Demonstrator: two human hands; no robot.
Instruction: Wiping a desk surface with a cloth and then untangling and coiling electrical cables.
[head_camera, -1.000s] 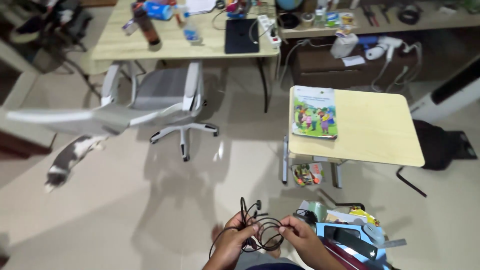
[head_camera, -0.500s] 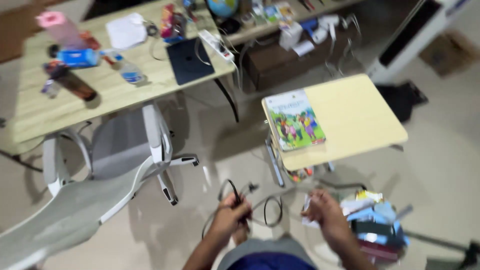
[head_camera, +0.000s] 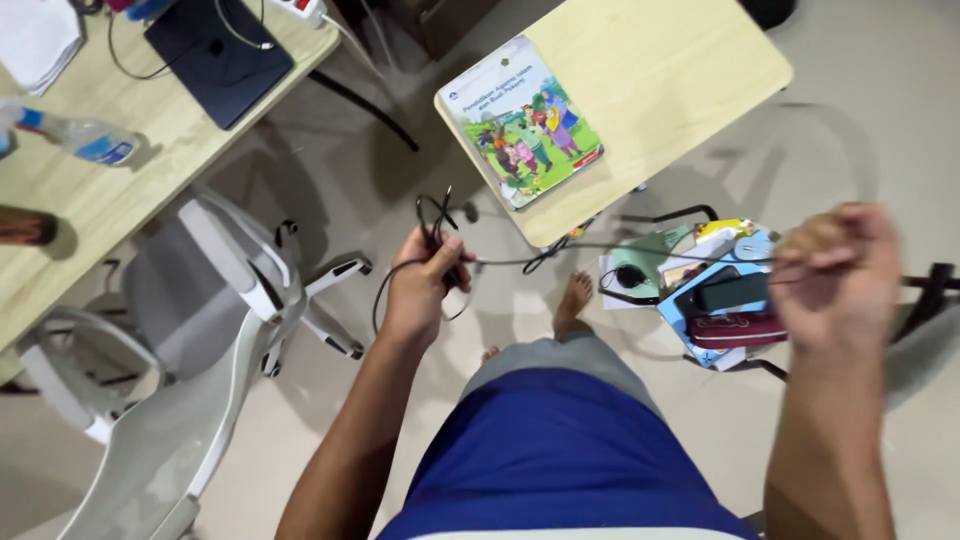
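Note:
My left hand (head_camera: 422, 283) is closed around a bunch of thin black cable (head_camera: 436, 222), with loops sticking up above the fist. One strand of the cable runs taut to the right across to my right hand (head_camera: 836, 277), which is raised, blurred and pinching that end. Both hands are held above my lap in blue shorts (head_camera: 560, 455); one bare foot (head_camera: 574, 300) rests on the floor below the cable.
A small wooden table (head_camera: 660, 70) with a colourful picture book (head_camera: 520, 120) stands ahead. A pile of books and small items (head_camera: 715, 290) lies at the right. A white office chair (head_camera: 200, 320) and a long desk (head_camera: 90, 190) with a dark laptop (head_camera: 215, 55) are at the left.
My hands have moved far apart, pulling the coiled cable out into a straight strand. The view has tilted down and closer to the small table.

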